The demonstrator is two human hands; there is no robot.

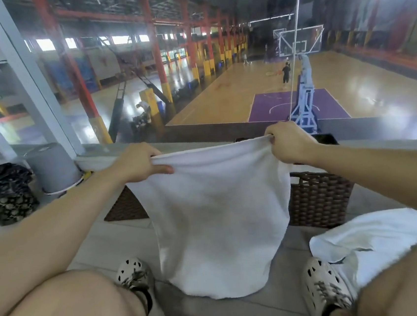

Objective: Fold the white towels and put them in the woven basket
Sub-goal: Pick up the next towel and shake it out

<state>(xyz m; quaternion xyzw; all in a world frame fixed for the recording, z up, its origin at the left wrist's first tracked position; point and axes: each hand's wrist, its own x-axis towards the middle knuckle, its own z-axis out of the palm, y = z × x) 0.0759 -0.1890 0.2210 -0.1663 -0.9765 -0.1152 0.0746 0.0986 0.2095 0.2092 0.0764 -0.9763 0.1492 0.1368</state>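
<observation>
A white towel (216, 221) hangs spread out in front of me, its lower edge just above the tiled floor between my feet. My left hand (138, 162) pinches its top left corner and my right hand (288, 141) grips its top right corner, both at the same height. Behind the towel stands the dark brown woven basket (319, 197); the towel covers most of it, leaving its right side and a strip at the left in sight. A second white towel (372, 233) lies crumpled on the floor by my right foot.
A glass wall (193, 69) with a low ledge runs just beyond the basket, overlooking a basketball court. A grey bin (54, 166) and a dark bag (2, 192) stand at the left. My knees and feet fill the foreground.
</observation>
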